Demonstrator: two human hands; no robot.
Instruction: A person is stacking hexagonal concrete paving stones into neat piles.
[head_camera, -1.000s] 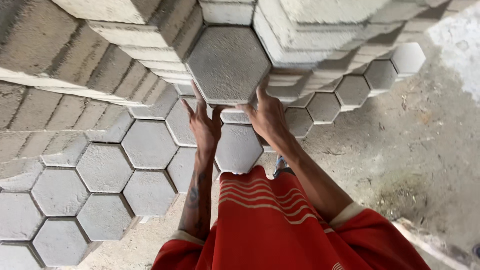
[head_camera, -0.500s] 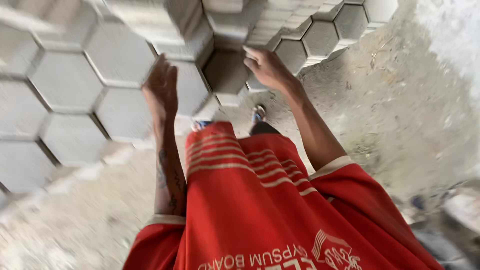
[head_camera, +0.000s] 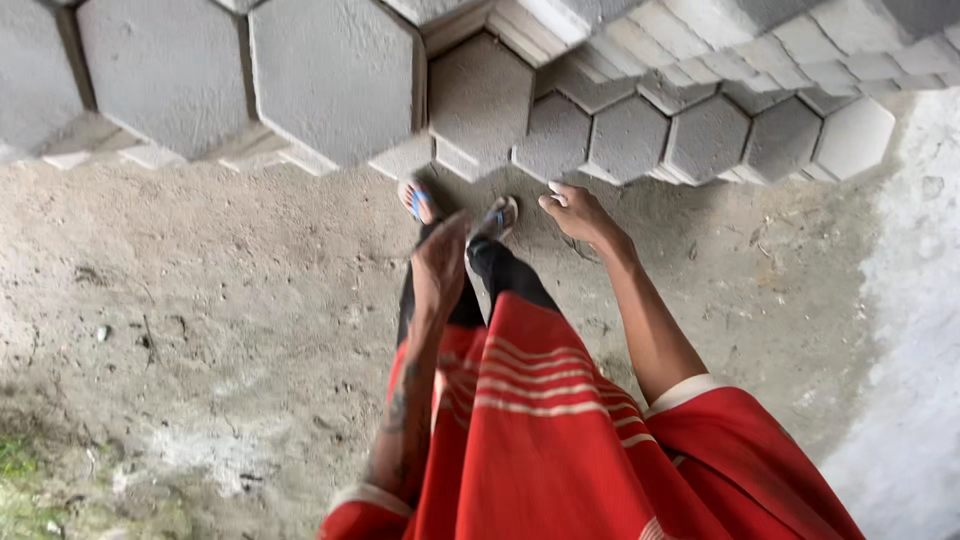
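**Empty hands in front of the paver rows**

Both of your hands hang free over the dirt ground (head_camera: 230, 330), and neither one holds anything. Your left hand (head_camera: 440, 268) is lowered in front of your legs, fingers loosely curled and relaxed, palm turned away from the camera. Your right hand (head_camera: 575, 212) reaches a little further forward, fingers slack and slightly spread, close to the low row of small pavers (head_camera: 700, 135) but not touching it.

The hexagonal concrete pavers stand on edge, faces towards you, leaning one against the next along the far edge of the ground (packed that way, each is propped by its neighbour and shows a rim that could be gripped). The big pavers (head_camera: 330, 75) fill the upper left; the nearest one, a darker paver (head_camera: 478, 100), sits just beyond your sandals (head_camera: 458, 205), between the big ones and the small row. More blocks are stacked flat in the top right corner.

A pale concrete strip (head_camera: 915, 330) runs down the right edge of the ground. No package, label or sign shows on the blocks or ground; the only marking is the set of pale stripes on your red garment (head_camera: 560, 460).
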